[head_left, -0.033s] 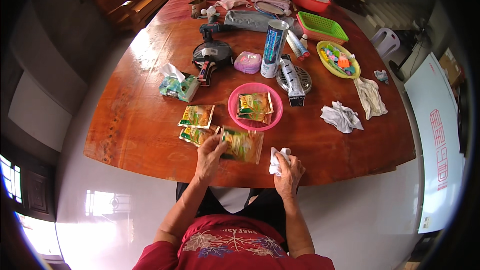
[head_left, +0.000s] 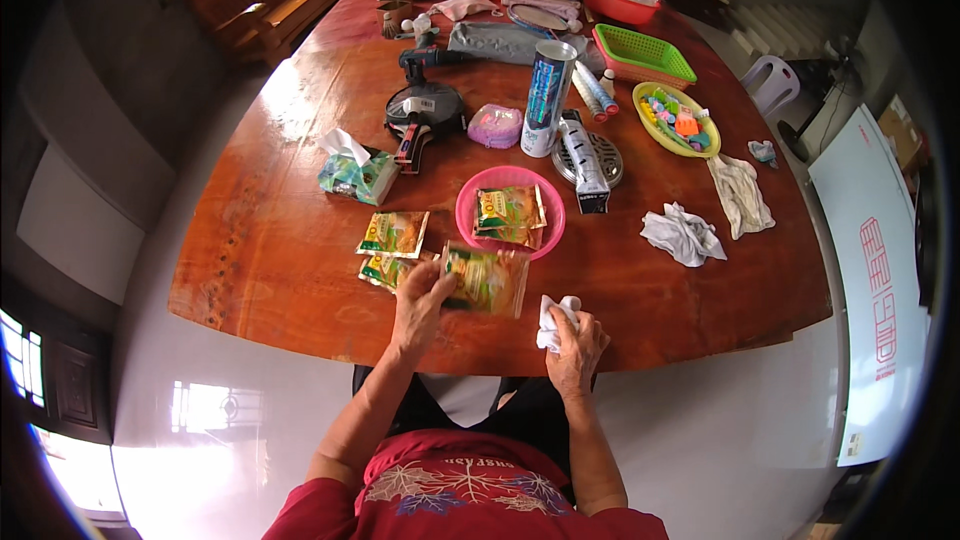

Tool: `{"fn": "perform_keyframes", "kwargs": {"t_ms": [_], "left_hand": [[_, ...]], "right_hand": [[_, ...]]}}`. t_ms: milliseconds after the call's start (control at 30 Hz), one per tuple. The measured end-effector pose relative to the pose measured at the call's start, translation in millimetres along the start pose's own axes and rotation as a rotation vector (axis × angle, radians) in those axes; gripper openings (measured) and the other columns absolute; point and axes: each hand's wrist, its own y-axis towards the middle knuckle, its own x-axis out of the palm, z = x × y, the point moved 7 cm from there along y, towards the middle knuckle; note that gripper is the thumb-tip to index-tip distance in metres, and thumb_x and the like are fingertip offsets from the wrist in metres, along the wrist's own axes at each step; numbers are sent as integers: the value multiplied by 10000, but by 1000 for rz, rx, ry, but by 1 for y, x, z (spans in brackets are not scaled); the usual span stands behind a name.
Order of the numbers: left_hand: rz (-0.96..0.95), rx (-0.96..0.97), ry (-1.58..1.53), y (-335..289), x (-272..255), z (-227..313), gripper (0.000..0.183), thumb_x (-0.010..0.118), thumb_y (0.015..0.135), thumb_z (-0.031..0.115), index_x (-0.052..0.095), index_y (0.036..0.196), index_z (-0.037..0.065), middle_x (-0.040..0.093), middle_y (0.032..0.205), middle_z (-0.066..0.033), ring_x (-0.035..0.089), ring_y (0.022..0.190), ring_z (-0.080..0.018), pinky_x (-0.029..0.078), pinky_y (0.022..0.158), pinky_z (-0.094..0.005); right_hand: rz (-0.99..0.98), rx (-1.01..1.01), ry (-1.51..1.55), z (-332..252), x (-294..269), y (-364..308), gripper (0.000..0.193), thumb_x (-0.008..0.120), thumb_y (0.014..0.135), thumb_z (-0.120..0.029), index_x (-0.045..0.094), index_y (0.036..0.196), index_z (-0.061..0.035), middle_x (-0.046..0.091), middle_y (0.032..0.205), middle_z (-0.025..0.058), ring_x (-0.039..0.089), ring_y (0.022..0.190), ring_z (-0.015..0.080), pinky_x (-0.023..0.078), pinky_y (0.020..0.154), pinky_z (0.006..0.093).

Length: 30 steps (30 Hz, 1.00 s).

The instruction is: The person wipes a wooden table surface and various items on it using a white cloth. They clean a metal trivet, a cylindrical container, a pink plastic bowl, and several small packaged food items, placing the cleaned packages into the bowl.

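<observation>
My left hand pinches the edge of a green and gold food sachet, held just in front of a pink bowl. More sachets of the same kind lie inside that bowl. To its left, another sachet rests on the table, and one below it is partly covered by my left hand. My right hand is closed around a crumpled white cloth near the table's front edge.
Behind the bowl stand a tall tube, a long box and a purple pouch. A tissue pack and a black paddle lie left. White cloths and a yellow basket are on the right.
The held sachet has shifted slightly away from me, toward the pink bowl, along with my left hand. My right hand stays almost where it was.
</observation>
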Motion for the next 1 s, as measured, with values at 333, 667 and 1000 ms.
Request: {"fn": "perform_keyframes", "kwargs": {"t_ms": [333,667,1000], "left_hand": [[-26,402,163,112,35,-1,291,608,891,74,541,1164,-2,660,935,-71,596,826,-108,493,728,-242],[720,561,1437,74,-88,52,694,714,766,352,428,1314,37,494,1251,-175,377,1210,-386,323,1018,-498],[333,15,527,89,-166,30,345,771,694,180,684,948,-37,670,917,-109,641,790,-155,524,674,-309]], "right_hand": [[49,-54,42,-14,-2,5,457,677,672,-59,643,1109,-186,504,1007,52,524,969,280,366,847,445],[7,-27,10,-12,1,3,417,691,692,-96,650,1098,-183,502,993,66,520,975,276,369,836,432],[22,-45,-21,-12,-1,4,463,696,678,-83,636,1124,-192,498,1003,58,522,990,270,374,846,437]]}}
